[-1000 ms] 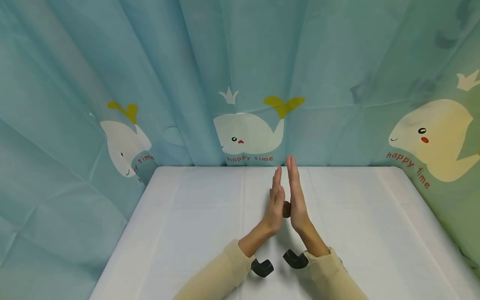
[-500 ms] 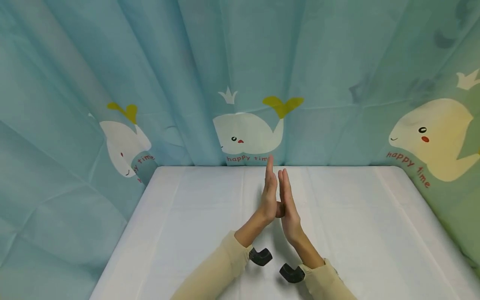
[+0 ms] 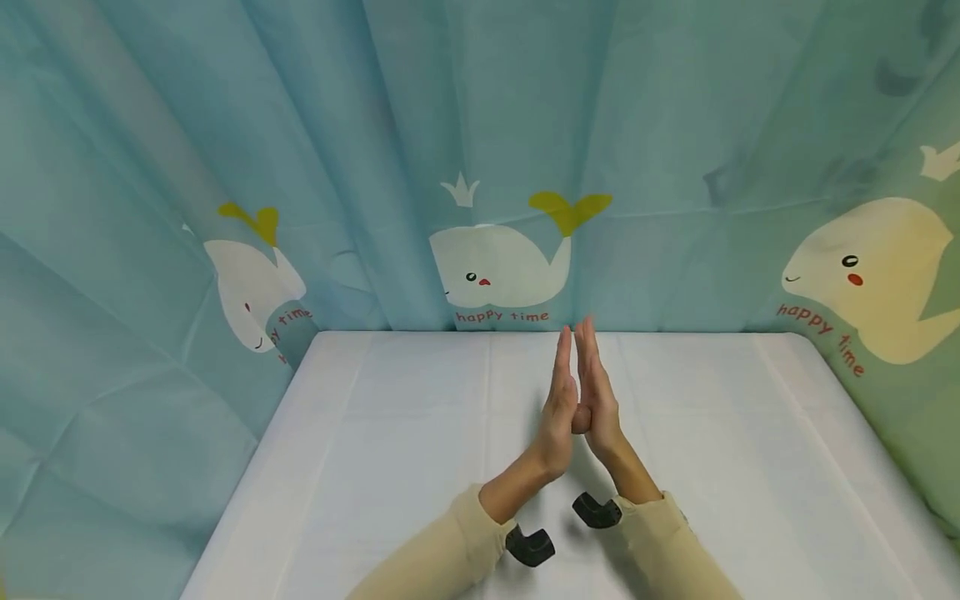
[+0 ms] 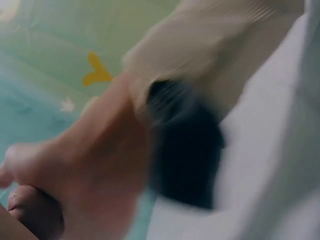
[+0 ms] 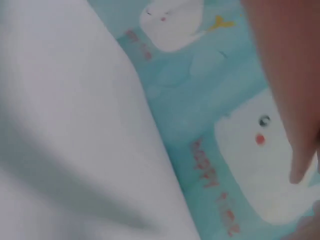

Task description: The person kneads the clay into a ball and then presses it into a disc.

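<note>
Between the two flat palms a small brown ball of modelling clay (image 3: 581,419) is pressed near the heels of the hands, above the table. My left hand (image 3: 557,425) stands upright against its left side with straight fingers. Straight-fingered too, my right hand (image 3: 602,417) lies against the other side, its fingertips slightly farther forward. The left wrist view shows the clay ball close up, with a crease in its surface, beside the blurred right palm (image 4: 85,170). Much of the ball is covered by the hands. At the right of the right wrist view, part of a hand (image 5: 295,75) shows.
A white-covered table (image 3: 405,433) lies under the hands. Behind it hangs a blue-green curtain (image 3: 667,167) printed with whales. Black wrist mounts, one on the left (image 3: 530,547) and one on the right (image 3: 597,510), stick out from the beige sleeves.
The palms slide against each other in opposite directions: half a second ago the left hand was farther forward, now the right is, as a second ago. The clay ball stays between them.
</note>
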### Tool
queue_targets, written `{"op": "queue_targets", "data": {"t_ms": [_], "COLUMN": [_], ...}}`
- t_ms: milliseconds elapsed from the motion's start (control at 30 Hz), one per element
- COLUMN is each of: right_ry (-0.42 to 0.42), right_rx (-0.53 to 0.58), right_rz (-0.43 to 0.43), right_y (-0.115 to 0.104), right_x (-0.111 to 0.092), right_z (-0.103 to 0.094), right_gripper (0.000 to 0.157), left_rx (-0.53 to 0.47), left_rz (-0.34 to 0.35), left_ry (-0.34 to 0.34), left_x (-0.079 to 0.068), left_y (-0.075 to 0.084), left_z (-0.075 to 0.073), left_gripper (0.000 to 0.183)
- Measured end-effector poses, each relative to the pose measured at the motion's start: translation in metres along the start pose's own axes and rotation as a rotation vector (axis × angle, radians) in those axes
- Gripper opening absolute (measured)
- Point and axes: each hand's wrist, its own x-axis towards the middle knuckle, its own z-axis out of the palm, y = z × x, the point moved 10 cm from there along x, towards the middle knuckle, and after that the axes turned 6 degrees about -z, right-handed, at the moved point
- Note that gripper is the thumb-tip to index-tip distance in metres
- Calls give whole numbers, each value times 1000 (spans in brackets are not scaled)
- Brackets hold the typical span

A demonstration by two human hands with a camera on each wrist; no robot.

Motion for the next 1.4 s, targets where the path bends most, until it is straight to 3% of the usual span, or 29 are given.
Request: {"op": "queue_targets", "data": {"t_ms": [167, 267, 333, 433, 600, 700, 833, 967, 1100, 1267, 1400], "right_ry": [-76, -67, -45, -16, 22, 27, -24, -47, -33, -19, -25], "right_rx": [-10, -36, -69, -88, -27, 14, 31, -1, -99, -186, -197], "right_rz": [-65, -108, -128, -92, 8, 29, 2, -59, -95, -94, -63], "right_y": [-6, -20, -29, -32, -11, 2, 4, -10, -27, -28, -14], "right_x": [-18, -19, -13, -1, 9, 4, -11, -21, -14, 6, 10], "right_z": [29, 34, 30, 18, -3, -5, 15, 31, 30, 14, 3], "right_gripper": [55, 55, 55, 56, 56, 55, 57, 55, 56, 55, 54], "left_rx": [-32, 19, 73, 91, -19, -49, -30, 88, 154, 5, -138], "left_rz": [30, 29, -1, -35, -42, -38, -28, -54, -89, -102, -59], "left_ry": [66, 74, 66, 51, -7, -25, 47, 121, 120, 66, 45], "left_x": [20, 24, 21, 13, 4, 3, 15, 28, 26, 12, 6], "left_y": [1, -7, -15, -22, -10, -1, -5, -23, -39, -45, -33], "left_z": [-22, -26, -22, -13, 3, 5, -13, -32, -32, -11, -3], "left_gripper": [68, 69, 70, 69, 67, 68, 68, 71, 72, 64, 60]}}
